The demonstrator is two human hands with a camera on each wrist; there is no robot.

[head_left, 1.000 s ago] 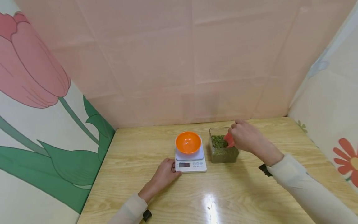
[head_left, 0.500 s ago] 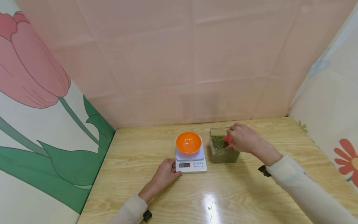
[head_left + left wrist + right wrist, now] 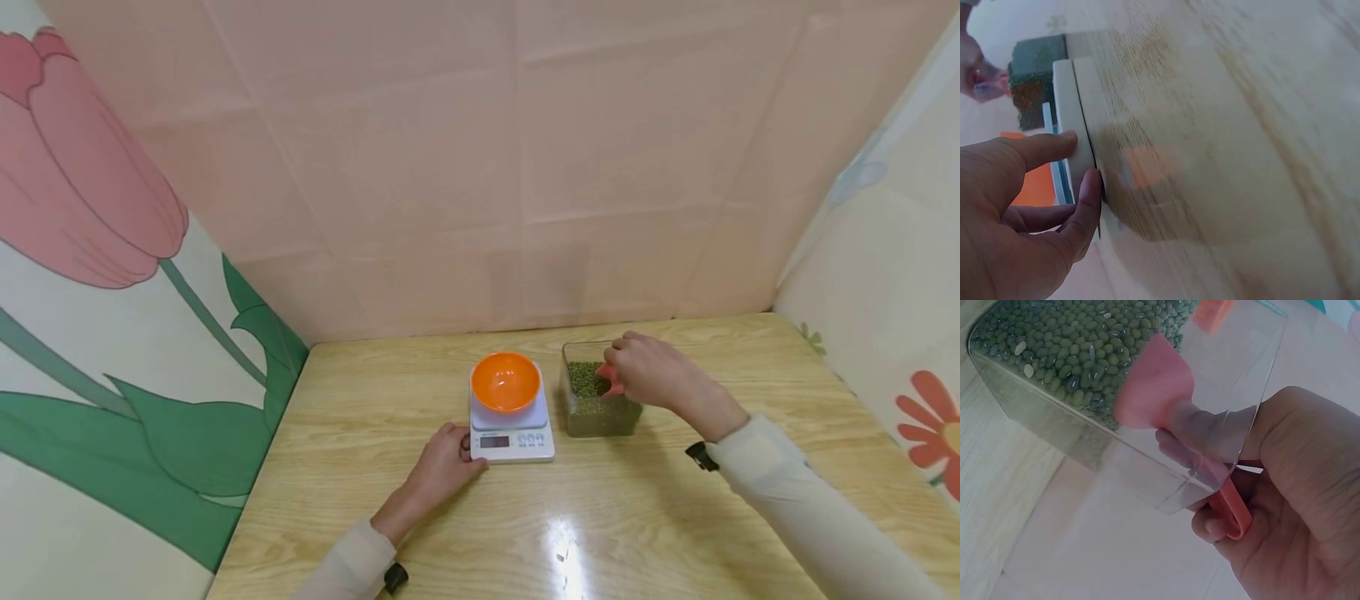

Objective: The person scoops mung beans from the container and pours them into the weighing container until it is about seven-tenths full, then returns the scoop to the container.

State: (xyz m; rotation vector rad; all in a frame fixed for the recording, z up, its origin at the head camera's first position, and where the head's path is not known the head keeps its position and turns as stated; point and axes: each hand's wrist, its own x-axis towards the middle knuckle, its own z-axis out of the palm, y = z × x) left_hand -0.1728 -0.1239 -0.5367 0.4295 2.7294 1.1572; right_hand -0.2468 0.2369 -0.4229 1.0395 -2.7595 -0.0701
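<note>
My right hand (image 3: 651, 372) holds the handle of a small red scoop (image 3: 1157, 384). The scoop is inside a clear box (image 3: 602, 423), its blade against green mung beans (image 3: 1079, 347). In the head view the hand hides much of the scoop. To the left stands a white kitchen scale (image 3: 528, 452) bearing an orange bowl (image 3: 506, 382); no contents are visible in the bowl. My left hand (image 3: 442, 468) grips the scale's near left corner, thumb and curled fingers against its edges (image 3: 1072, 119). The digits on its display are too small to read.
The wooden table (image 3: 360, 400) reaches back to a pink-covered wall (image 3: 420, 208). A panel with a painted tulip (image 3: 97, 175) rises on the left, and a flowered panel (image 3: 885, 275) on the right. The box stands close to the scale's right side.
My right hand has shifted slightly left and down with the scoop within the box. The left hand, scale and bowl have stayed in place.
</note>
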